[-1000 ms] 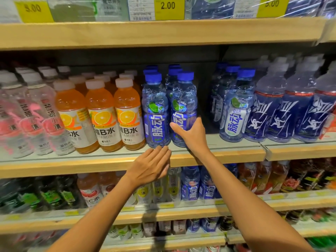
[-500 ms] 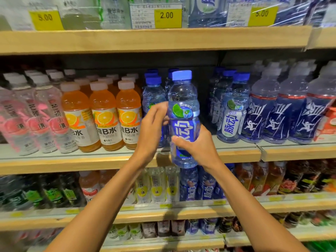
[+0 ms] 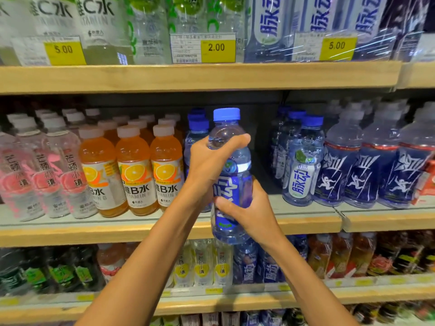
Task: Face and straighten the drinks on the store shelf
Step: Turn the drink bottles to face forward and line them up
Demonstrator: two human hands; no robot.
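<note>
On my feed the middle shelf (image 3: 306, 223) shows a pale wooden front lip and a grey deck. From the left it carries rows of pink-labelled clear bottles (image 3: 54, 177). Next come three files of orange drinks (image 3: 134, 175) with white caps, orange-slice labels facing out, and blue-capped bottles (image 3: 196, 140) just beside them. After a strip of bare deck, a pale-labelled bottle (image 3: 302, 177) fronts its row, close against dark-blue bottles (image 3: 374, 175) printed with a white running figure. The upper shelf (image 3: 188, 76) carries yellow price tags (image 3: 217, 50) in front of clear-wrapped packs (image 3: 270, 24). The lower shelf (image 3: 353, 296) holds blurred mixed bottles (image 3: 202, 267).
</note>
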